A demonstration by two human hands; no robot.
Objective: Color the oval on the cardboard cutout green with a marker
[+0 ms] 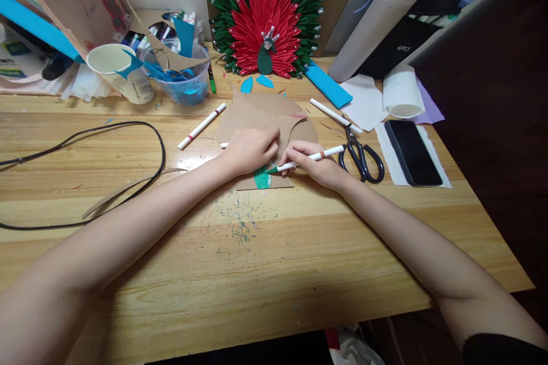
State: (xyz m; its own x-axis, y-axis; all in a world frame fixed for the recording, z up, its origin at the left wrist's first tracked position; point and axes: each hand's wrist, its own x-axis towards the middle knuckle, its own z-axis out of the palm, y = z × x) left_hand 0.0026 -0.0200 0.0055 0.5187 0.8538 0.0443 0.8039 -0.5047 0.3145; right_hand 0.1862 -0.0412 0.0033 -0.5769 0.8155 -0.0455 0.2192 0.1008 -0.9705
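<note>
1 hand, the right (315, 166), seemingly half-curled, pinches a marker (330, 152).

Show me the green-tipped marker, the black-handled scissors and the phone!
Green-tipped marker (329, 153): head view, on its white barrel.
Black-handled scissors (358, 157): head view, on the handles.
Smartphone (413, 152): head view, on its dark screen.
</note>
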